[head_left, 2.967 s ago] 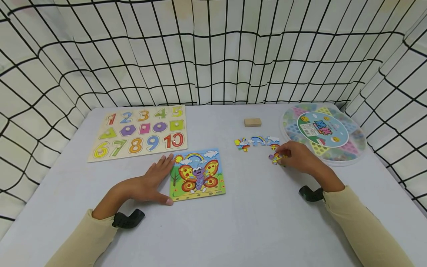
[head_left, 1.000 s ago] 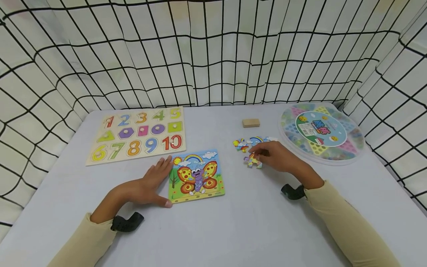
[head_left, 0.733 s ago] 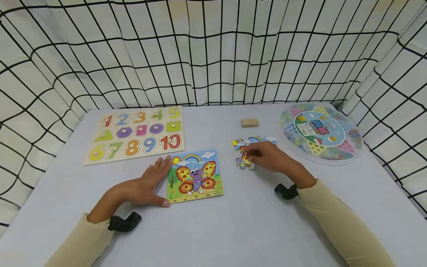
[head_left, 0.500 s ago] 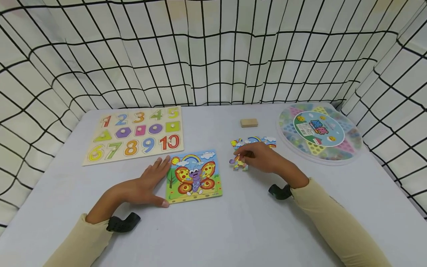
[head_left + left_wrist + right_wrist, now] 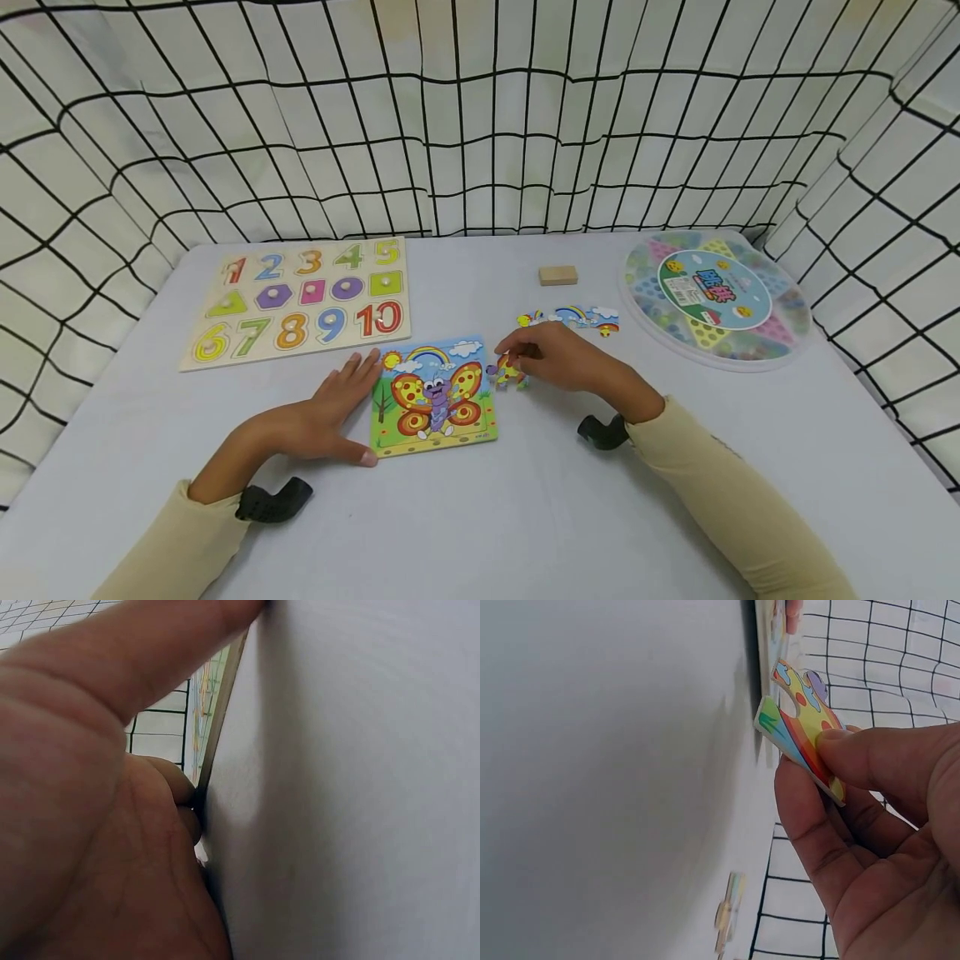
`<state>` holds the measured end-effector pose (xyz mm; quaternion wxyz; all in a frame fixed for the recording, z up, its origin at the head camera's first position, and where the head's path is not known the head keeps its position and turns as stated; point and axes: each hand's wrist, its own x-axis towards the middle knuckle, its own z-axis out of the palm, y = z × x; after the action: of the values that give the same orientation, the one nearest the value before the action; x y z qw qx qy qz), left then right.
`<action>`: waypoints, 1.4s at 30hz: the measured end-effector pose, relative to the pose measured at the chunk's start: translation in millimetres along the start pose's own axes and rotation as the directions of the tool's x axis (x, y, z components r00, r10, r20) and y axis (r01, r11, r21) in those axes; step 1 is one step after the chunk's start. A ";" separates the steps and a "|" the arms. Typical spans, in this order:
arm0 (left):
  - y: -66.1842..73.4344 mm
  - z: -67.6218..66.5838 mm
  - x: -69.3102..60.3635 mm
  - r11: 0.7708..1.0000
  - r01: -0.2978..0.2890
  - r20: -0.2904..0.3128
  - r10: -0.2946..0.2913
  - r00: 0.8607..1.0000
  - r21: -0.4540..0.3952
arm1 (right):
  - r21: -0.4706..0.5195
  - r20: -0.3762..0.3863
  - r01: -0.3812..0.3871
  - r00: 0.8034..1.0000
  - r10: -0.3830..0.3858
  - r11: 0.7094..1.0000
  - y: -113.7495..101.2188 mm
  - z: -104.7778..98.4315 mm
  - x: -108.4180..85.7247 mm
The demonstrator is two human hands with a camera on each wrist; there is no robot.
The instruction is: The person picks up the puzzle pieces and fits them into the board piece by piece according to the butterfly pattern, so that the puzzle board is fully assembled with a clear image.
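Note:
The butterfly picture board [image 5: 435, 396] lies flat on the white table. My left hand [image 5: 318, 421] rests at its left edge, fingers spread, thumb at the lower left corner. Just beyond the board's right edge, my right hand [image 5: 566, 358] pinches a colourful jigsaw piece [image 5: 510, 372] between thumb and fingers. In the right wrist view the piece [image 5: 799, 712] shows yellow wing, red and blue parts, held off the table. The left wrist view shows my left palm [image 5: 112, 847] against the board's side edge [image 5: 225, 712].
A strip of joined puzzle pieces [image 5: 600, 318] lies behind my right hand, partly hidden by it. Farther back is a small wooden block [image 5: 558, 275]. The number board [image 5: 300, 304] lies at back left, a round game box [image 5: 716, 292] at back right. Black netting [image 5: 465, 150] surrounds the table.
My right hand has carried the pinched piece leftward from near the round box to the picture board's right edge. More of the strip shows behind it. My left hand keeps its place at the board.

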<state>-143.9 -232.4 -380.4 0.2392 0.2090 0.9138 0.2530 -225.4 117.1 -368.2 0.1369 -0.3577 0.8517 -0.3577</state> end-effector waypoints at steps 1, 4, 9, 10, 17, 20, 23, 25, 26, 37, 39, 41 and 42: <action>0.5 -0.3 -0.1 1.000 -0.001 0.002 0.001 1.000 -0.003 | 0.005 0.003 0.000 1.000 0.000 1.000 -2.4 0.9 1.6; 0.4 -0.4 -0.1 1.000 0.000 0.003 0.000 1.000 -0.010 | 0.015 0.016 -0.002 1.000 0.002 1.000 -9.2 3.5 6.1; -0.8 0.0 0.7 1.000 0.001 0.003 -0.001 1.000 -0.012 | 0.056 0.040 0.003 0.999 -0.005 0.998 -16.0 8.6 13.0; -0.8 0.1 0.9 1.000 0.001 0.001 -0.001 1.000 -0.010 | 0.068 0.044 0.003 0.999 -0.006 0.998 -16.8 9.9 14.5; -2.6 1.6 2.2 1.000 0.006 -0.007 -0.006 1.000 0.008 | 0.103 0.074 -0.006 0.997 -0.002 0.995 -23.3 18.3 22.7; -3.8 2.3 2.7 1.000 0.007 -0.009 -0.007 1.000 0.015 | 0.096 0.082 -0.009 0.997 0.001 0.995 -26.5 21.9 25.5; -4.7 2.7 2.8 1.000 0.003 -0.013 -0.003 1.000 0.019 | 0.085 0.083 -0.022 0.996 0.015 0.996 -28.3 25.7 28.5; -4.8 2.5 2.4 1.000 -0.005 -0.016 0.005 1.000 0.015 | 0.072 0.084 -0.027 0.996 0.021 0.997 -30.2 27.4 29.8; -4.6 2.4 2.1 1.000 -0.009 -0.018 0.009 1.000 0.011 | 0.063 0.083 -0.027 0.996 0.022 0.998 -31.2 27.9 30.2; -2.8 0.8 0.5 0.999 -0.028 -0.021 0.028 0.999 -0.018 | 0.028 0.090 -0.019 0.996 0.016 0.999 -33.9 31.7 33.9; -3.1 0.8 0.6 1.000 -0.025 -0.017 0.025 1.000 -0.015 | 0.028 0.088 -0.016 0.996 0.014 0.999 -33.8 32.3 34.2; -3.5 1.0 0.9 1.000 -0.014 -0.011 0.014 1.000 -0.003 | 0.025 0.089 -0.011 0.996 0.009 1.000 -33.4 33.2 34.9; -3.7 1.1 1.1 1.000 -0.009 -0.009 0.009 1.000 0.001 | 0.021 0.088 -0.010 0.996 0.008 1.000 -33.3 33.6 35.3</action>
<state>-145.1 -234.3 -383.6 0.2339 0.2123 0.9140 0.2544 -216.9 58.8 -367.6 0.1799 -0.3678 0.8425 -0.3502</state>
